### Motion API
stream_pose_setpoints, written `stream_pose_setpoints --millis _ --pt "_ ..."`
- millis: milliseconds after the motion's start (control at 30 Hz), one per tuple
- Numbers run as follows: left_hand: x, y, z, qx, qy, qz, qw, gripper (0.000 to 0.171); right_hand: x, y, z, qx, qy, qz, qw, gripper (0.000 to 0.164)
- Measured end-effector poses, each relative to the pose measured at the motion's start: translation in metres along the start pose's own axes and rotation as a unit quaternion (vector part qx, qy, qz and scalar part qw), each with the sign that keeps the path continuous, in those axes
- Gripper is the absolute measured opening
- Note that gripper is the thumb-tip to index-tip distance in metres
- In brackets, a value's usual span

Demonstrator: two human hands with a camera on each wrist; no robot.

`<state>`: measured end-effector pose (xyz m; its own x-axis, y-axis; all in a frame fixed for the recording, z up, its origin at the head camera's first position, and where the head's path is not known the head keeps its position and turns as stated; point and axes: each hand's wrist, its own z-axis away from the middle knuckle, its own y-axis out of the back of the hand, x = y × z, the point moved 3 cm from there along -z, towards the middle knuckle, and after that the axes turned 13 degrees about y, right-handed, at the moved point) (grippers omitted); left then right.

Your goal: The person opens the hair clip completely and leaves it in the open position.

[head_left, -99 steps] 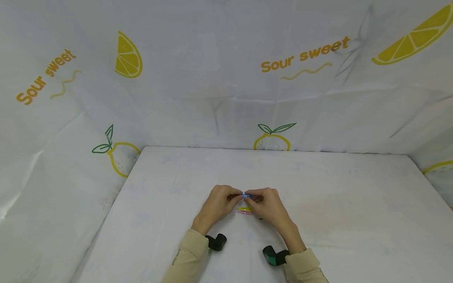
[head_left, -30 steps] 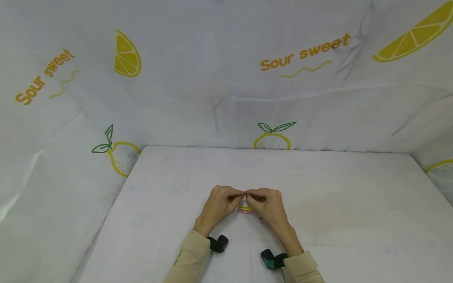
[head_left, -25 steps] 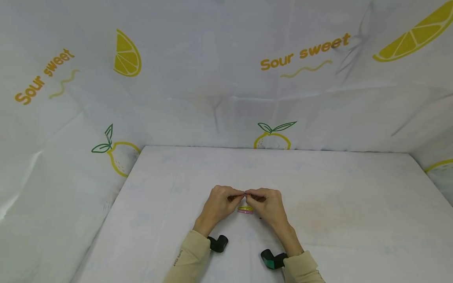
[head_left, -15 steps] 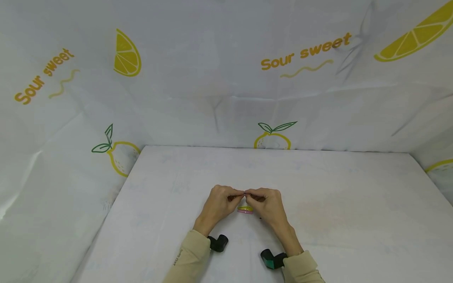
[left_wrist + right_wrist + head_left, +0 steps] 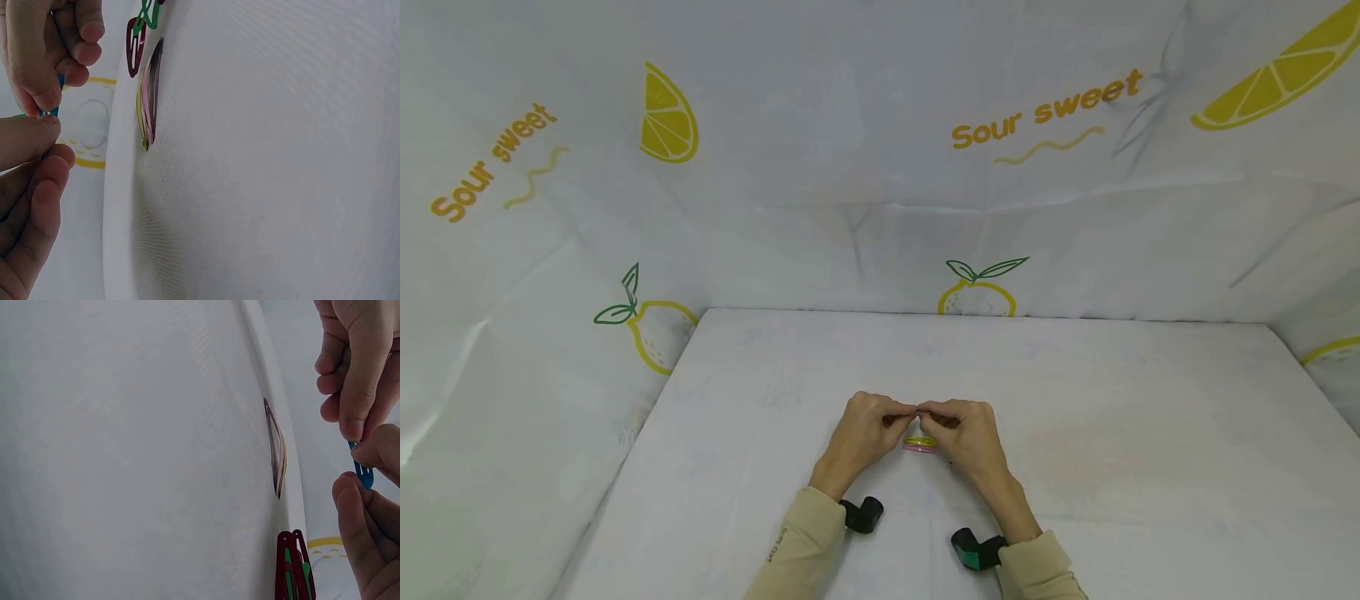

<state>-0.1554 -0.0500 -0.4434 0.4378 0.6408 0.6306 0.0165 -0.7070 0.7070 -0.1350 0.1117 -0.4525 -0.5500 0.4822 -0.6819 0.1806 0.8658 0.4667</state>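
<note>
My left hand [image 5: 863, 433] and right hand [image 5: 968, 435] meet above the middle of the white table, fingertips almost together. Between them they pinch a blue snap hair clip [image 5: 364, 475], which the fingertips mostly cover in the head view. From the right wrist, its rounded end with slots shows between the fingers of my right hand [image 5: 356, 531], and the fingers of my left hand [image 5: 369, 362] are at its other end. Just below the hands, a yellow hair clip [image 5: 919, 441] and a pink hair clip [image 5: 920, 449] lie side by side on the table.
Dark red hair clips [image 5: 284, 559] and green hair clips [image 5: 148, 14] lie on the table, concealed by my right hand in the head view. A dark purplish clip [image 5: 157, 59] lies against the pink one. A white curtain [image 5: 820, 150] with lemon prints borders the table [image 5: 1150, 417].
Compared with 3.3 s ago, my hands are closer together, and the blue hair clip, seen lengthwise then, is now mostly covered by fingertips. Over the last second the hands stay almost still.
</note>
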Motion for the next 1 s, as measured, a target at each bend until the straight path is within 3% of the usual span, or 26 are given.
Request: stream_pose_setpoints --millis 1000 --pt "0.002 -0.0006 -0.0001 0.003 -0.027 -0.013 0.9996 0.009 -0.0017 -0.0008 0.0004 -0.013 -0.002 0.034 0.999 0.017"
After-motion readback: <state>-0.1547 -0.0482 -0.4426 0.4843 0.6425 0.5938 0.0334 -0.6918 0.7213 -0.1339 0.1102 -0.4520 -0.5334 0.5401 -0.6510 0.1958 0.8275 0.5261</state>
